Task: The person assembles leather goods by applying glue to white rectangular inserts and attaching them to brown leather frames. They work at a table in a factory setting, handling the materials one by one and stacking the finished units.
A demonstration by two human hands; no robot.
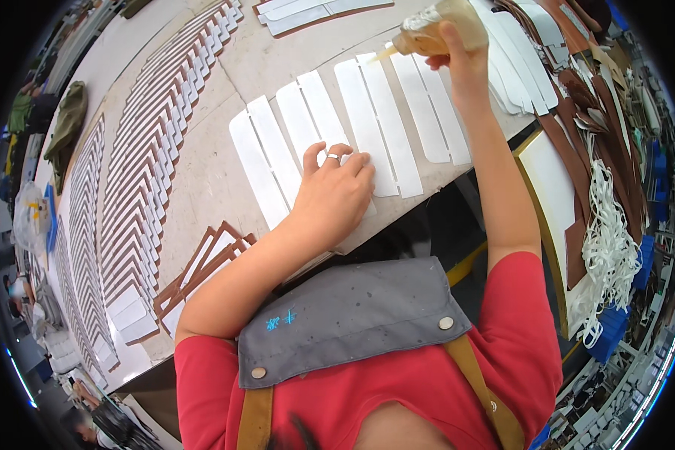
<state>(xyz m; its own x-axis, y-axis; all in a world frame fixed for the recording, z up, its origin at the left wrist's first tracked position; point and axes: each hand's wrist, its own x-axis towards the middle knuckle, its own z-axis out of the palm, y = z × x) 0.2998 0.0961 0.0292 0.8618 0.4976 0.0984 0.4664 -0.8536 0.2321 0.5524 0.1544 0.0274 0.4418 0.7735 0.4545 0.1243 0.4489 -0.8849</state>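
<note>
Our right hand gripping a tilted amber bottle, our left hand, loosely spread, resting on white strips

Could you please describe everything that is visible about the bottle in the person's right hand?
The bottle looks like translucent, yellowish plastic, with a wide body, a whitish, cloudy area and a thin, pale nozzle. The right hand grips it over the white strips, tilted, the nozzle pointing left and slightly down in the picture. Whether the tip touches a strip cannot be told.
</note>
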